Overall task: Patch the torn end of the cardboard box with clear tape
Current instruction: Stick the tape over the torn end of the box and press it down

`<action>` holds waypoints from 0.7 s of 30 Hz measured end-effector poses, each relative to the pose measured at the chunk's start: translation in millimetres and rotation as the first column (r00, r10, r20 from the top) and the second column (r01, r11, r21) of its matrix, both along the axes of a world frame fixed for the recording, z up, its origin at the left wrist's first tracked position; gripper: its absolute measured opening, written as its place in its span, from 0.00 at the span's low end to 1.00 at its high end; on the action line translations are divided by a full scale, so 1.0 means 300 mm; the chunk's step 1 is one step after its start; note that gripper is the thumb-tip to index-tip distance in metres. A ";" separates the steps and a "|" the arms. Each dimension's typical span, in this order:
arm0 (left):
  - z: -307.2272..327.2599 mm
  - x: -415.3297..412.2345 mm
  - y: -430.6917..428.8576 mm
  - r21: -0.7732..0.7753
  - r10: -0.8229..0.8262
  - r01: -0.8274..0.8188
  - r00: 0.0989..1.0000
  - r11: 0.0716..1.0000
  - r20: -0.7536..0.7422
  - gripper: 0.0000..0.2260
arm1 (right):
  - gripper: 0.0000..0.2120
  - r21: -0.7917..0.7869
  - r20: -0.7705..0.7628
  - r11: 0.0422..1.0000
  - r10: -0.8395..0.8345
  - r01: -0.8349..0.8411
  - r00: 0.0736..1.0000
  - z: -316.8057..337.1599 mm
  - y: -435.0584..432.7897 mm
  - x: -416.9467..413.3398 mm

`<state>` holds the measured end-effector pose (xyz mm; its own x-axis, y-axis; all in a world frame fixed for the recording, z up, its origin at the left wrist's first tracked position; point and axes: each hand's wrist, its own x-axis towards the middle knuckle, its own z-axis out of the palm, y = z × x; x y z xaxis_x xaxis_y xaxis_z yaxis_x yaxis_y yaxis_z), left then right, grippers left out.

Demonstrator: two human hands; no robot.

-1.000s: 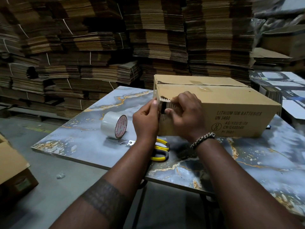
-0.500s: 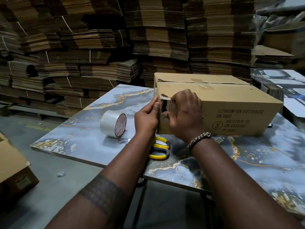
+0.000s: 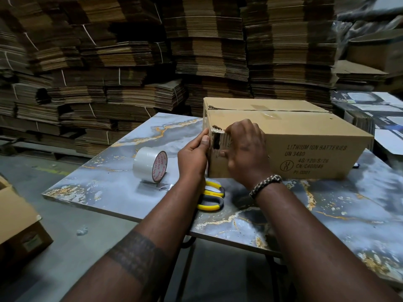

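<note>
1. The cardboard box [image 3: 283, 136] lies on the marble-patterned table [image 3: 349, 214], its long axis running away from the torn corner toward my right. The torn end [image 3: 217, 141] faces me at the box's near-left corner, a ragged dark hole just under the top edge.

2. My left hand [image 3: 193, 156] presses flat against the box's left end face, thumb lying up along the corner edge beside the tear. It grips nothing; it only braces the box.

3. My right hand [image 3: 246, 149] lies on the box's front face just right of the tear, fingertips pushing the ragged cardboard toward the hole. It holds no tape as far as I can see, though whether a clear strip is under the fingers I cannot tell.

4. The tape roll [image 3: 150, 164] stands on edge on the table to the left of the box, well clear of it, and nearer my left hand. The yellow-handled scissors [image 3: 210, 196] lie just in front of the box's torn corner, partly under my left wrist.

5. My judgement: the tear straddles the corner, so a strip must wrap from end face to front face; my left hand has the shorter reach to the roll.
</note>
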<state>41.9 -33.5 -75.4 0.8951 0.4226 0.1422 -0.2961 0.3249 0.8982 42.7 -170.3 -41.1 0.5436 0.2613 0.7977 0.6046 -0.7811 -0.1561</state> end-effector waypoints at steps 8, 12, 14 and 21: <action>0.061 -0.070 -0.028 0.024 0.144 -0.150 0.975 0.988 0.167 0.12 | 0.09 0.293 0.016 0.954 0.061 -0.063 0.998 0.029 0.038 0.006; 0.055 -0.068 -0.044 0.118 0.147 -0.184 0.953 0.976 0.265 0.12 | 0.13 0.333 0.008 0.942 0.034 -0.035 0.999 0.037 0.058 0.004; 0.045 -0.064 -0.047 0.182 0.180 -0.238 0.941 0.954 0.287 0.11 | 0.12 0.318 0.008 0.947 0.041 -0.042 0.999 0.035 0.053 0.004; 0.033 -0.082 -0.066 0.484 0.310 -0.463 0.878 0.743 0.364 0.11 | 0.10 0.268 0.023 0.962 0.044 -0.048 0.999 0.038 0.047 0.001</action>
